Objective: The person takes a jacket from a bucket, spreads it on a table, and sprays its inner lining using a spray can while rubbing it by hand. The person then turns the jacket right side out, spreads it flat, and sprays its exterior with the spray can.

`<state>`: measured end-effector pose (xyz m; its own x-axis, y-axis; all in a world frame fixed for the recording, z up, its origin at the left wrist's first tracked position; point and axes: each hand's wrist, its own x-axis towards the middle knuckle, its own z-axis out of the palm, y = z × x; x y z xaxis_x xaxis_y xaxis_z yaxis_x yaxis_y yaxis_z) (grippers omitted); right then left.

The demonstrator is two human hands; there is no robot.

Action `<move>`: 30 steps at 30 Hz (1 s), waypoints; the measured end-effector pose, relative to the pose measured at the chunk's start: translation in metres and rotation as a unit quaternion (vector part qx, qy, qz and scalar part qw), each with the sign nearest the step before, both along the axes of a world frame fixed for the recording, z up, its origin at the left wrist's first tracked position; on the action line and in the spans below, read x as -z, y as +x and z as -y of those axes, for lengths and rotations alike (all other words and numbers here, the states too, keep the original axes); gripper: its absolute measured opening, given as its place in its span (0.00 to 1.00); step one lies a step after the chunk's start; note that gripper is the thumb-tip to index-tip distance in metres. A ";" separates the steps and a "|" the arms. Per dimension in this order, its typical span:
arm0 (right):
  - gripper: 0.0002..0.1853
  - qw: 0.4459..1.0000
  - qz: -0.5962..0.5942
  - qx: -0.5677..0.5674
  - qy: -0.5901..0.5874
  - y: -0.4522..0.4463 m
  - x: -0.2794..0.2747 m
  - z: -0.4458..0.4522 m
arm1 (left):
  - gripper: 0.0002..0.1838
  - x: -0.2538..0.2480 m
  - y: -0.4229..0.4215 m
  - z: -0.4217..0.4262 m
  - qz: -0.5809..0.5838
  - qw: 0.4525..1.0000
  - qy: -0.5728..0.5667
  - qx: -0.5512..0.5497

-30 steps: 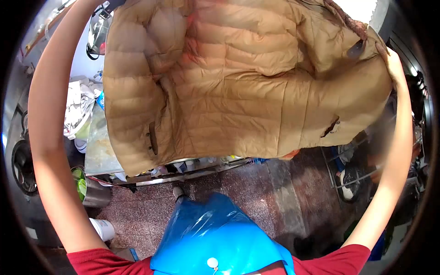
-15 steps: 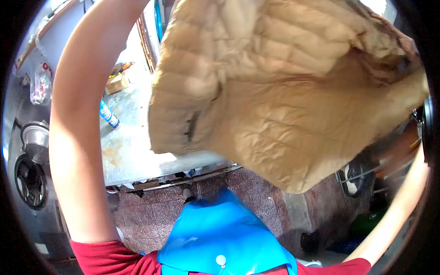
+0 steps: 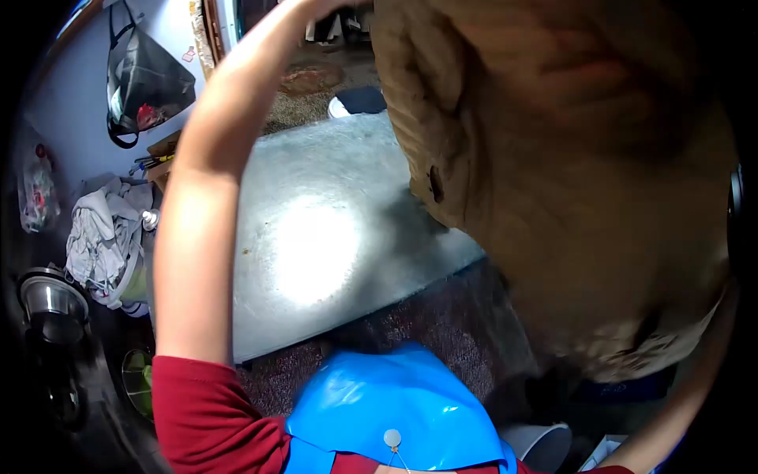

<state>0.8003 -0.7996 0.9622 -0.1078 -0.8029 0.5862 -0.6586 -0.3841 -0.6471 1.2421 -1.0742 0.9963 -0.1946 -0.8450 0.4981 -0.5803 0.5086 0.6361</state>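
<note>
A brown quilted jacket (image 3: 568, 174) hangs spread out across the right half of the view, its lower part in shadow. A dark slot shows near its left edge. My left arm reaches up beside it, and the hand lies past the top edge, out of sight. On the right, my forearm runs up behind the jacket's lower right corner; that hand is hidden. A metal-topped table (image 3: 316, 237) lies below and left of the jacket, with bright glare on it. I wear a blue apron (image 3: 395, 395).
A dark bag (image 3: 146, 79) hangs on the left wall above a heap of pale cloths (image 3: 106, 237). Steel pots (image 3: 54, 304) stand at far left. A white bucket (image 3: 545, 446) is at the lower right. Dark red floor (image 3: 426, 324) shows beyond the table's edge.
The jacket has shifted right and hangs lower, darker now. My left arm has moved right. More of the tabletop and the hanging bag have come into view.
</note>
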 end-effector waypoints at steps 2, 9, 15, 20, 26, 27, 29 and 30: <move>0.20 0.994 0.005 -0.105 0.029 0.077 -0.006 0.052 | 0.16 0.060 0.045 0.039 -0.109 0.994 0.019 -0.002; 0.18 0.873 0.038 -0.397 0.281 0.412 0.062 0.211 | 0.25 0.215 0.233 0.019 -0.148 0.975 0.030 -0.162; 0.19 0.746 0.057 -0.594 0.295 0.480 0.298 0.164 | 0.23 0.394 0.324 -0.111 -0.031 0.957 0.212 -0.194; 0.13 0.802 0.011 -0.486 0.346 0.321 0.378 0.129 | 0.18 0.489 0.249 -0.248 -0.022 0.932 0.173 -0.318; 0.20 0.946 0.152 0.134 0.251 0.111 0.475 0.160 | 0.42 0.489 0.112 -0.315 -0.221 0.801 0.226 -0.509; 0.24 0.911 0.205 0.216 0.285 0.094 0.472 0.169 | 0.47 0.497 0.102 -0.321 -0.166 0.812 0.205 -0.521; 0.35 0.792 0.397 0.250 0.391 0.040 0.504 0.195 | 0.48 0.490 0.088 -0.324 -0.119 0.791 0.220 -0.558; 0.43 0.708 0.505 0.263 0.418 0.040 0.493 0.201 | 0.49 0.485 0.082 -0.329 -0.074 0.768 0.233 -0.592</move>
<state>0.8408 -1.0009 0.4694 -0.5457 -0.5172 -0.6593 0.3931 0.5369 -0.7465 1.3238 -0.7456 0.5113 0.8772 -0.4791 0.0317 -0.3651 -0.6227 0.6921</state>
